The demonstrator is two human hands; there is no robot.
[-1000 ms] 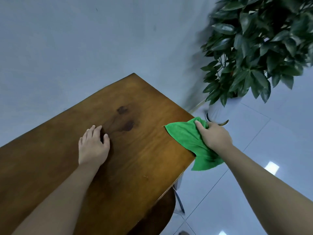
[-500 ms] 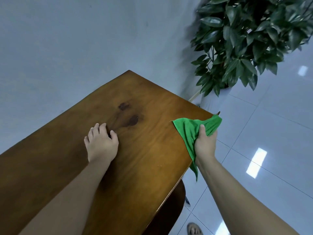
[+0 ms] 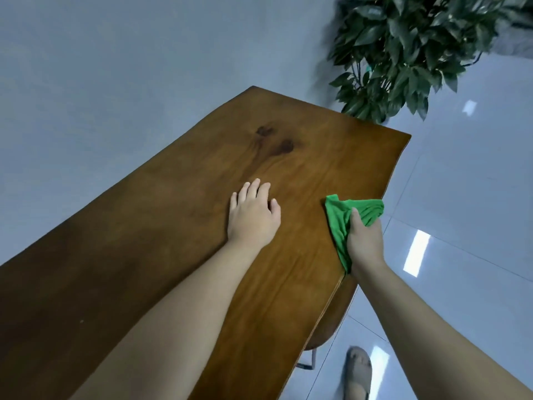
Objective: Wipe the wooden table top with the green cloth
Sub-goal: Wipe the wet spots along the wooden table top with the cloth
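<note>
The wooden table top (image 3: 173, 241) runs from lower left to upper right, with two dark knots in the grain near its far end. My right hand (image 3: 364, 241) grips the bunched green cloth (image 3: 343, 217) against the table's right edge, and part of the cloth lies on the wood. My left hand (image 3: 253, 216) rests flat on the table, palm down with its fingers slightly apart, a short way left of the cloth.
A leafy potted plant (image 3: 403, 53) stands beyond the far right corner of the table. A grey wall (image 3: 115, 67) runs along the table's left side. Glossy floor tiles (image 3: 461, 197) lie to the right, and my sandalled foot (image 3: 357, 373) shows beside a chair under the table.
My right hand has slid the cloth nearer along the right edge and bunched it tighter. My left hand stays flat on the wood. The view has tilted, showing more table and floor.
</note>
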